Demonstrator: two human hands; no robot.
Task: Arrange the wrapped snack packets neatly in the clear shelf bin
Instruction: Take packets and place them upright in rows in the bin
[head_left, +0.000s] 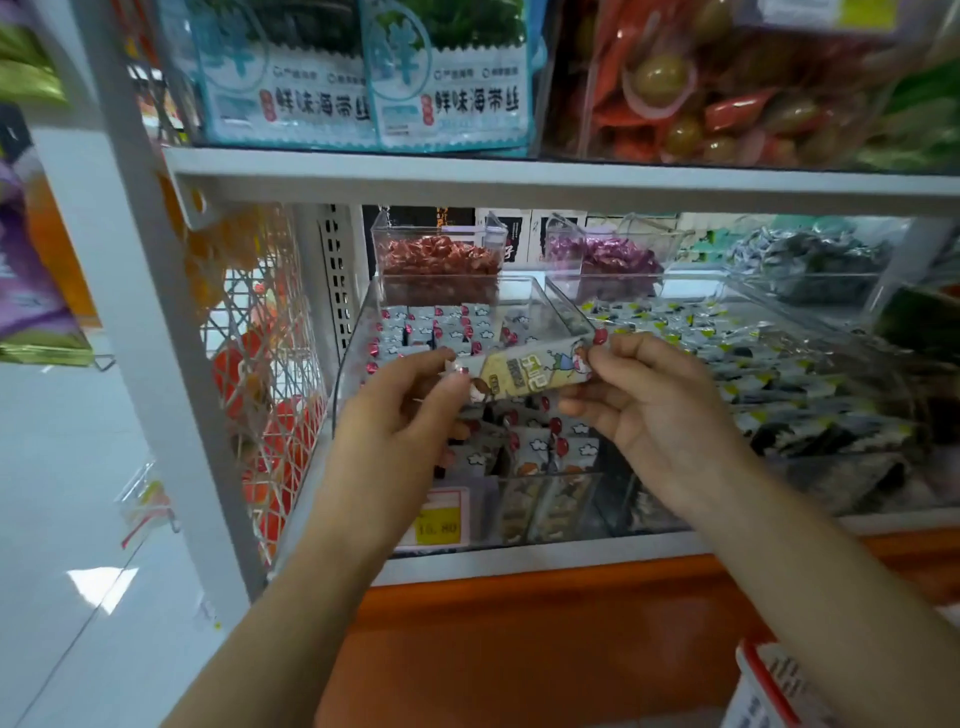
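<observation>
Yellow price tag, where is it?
In the head view, the yellow price tag sits low at the front of the clear shelf bin, left of centre, just under the left hand that pinches the snack packet.

I read "鲜味海带丝" on the blue-and-white plastic pouches (291, 98), upper centre of frame. I read "15.80" on the yellow paper price tag (438, 529), lower centre.

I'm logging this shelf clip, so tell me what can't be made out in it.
Head view:
1. Packet: print blurred; ends covered by the left hand and right hand pinching it.
2. Bin: front-left contents hidden behind the left hand.
3. Price tag: left part behind the left forearm, digits blurred.
4. Red-edged pack: cut off by the bottom edge.
</observation>
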